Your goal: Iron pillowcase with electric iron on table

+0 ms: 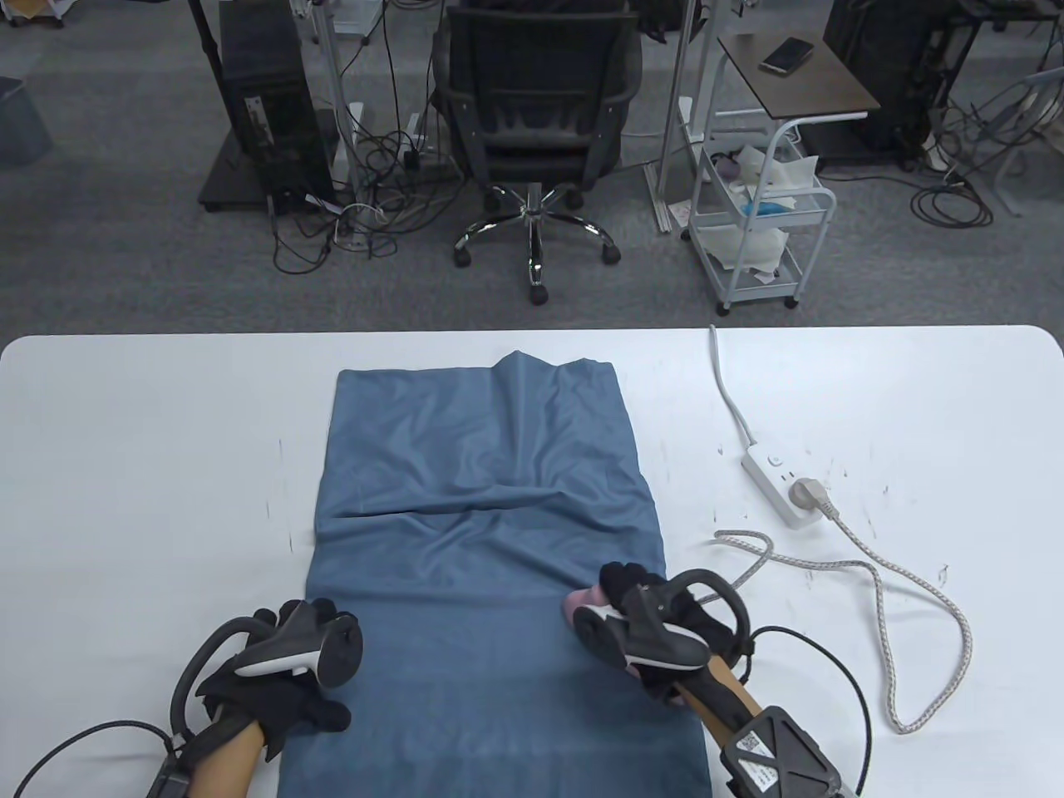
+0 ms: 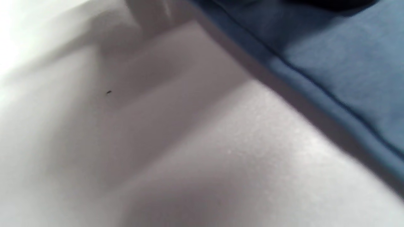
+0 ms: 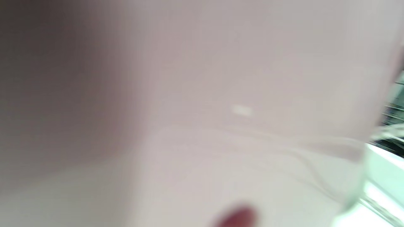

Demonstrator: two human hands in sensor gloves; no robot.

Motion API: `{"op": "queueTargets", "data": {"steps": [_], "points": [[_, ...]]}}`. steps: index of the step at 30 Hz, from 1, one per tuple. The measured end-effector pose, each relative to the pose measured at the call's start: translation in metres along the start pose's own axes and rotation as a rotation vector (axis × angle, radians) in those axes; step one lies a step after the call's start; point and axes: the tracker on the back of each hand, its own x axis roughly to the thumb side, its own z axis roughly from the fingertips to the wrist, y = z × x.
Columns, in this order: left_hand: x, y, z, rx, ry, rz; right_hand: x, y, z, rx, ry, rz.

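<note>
Two gloved hands work the near end: the right hand (image 1: 657, 619) grips a small pink electric iron (image 1: 583, 605) on the blue cotton pillowcase (image 1: 490, 532), which lies mid-table. Left hand (image 1: 283, 665) presses its left edge; finger curl unclear. Best glide slowly away, keeping cloth taut. Deep creases cross its middle.

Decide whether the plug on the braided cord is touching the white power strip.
Touching. The table view shows the plug seated in the power strip, with no gap between them.
</note>
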Motion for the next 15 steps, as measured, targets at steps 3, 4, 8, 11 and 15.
{"op": "queueTargets", "data": {"steps": [3, 4, 8, 11, 15], "points": [[0.002, 0.001, -0.001, -0.007, 0.005, -0.025, -0.015, 0.003, 0.003, 0.015, 0.053, 0.056], [0.002, 0.001, -0.001, -0.006, 0.004, -0.024, -0.016, 0.002, 0.005, 0.000, 0.044, 0.085], [-0.001, 0.000, 0.002, 0.006, -0.001, -0.025, 0.002, -0.012, 0.011, -0.100, -0.097, 0.106], [-0.007, -0.002, 0.005, 0.041, -0.016, 0.047, 0.027, -0.025, 0.013, -0.143, -0.215, 0.044], [-0.008, -0.005, -0.001, 0.006, -0.011, 0.071, 0.061, -0.034, 0.018, -0.133, -0.367, -0.008]]}}
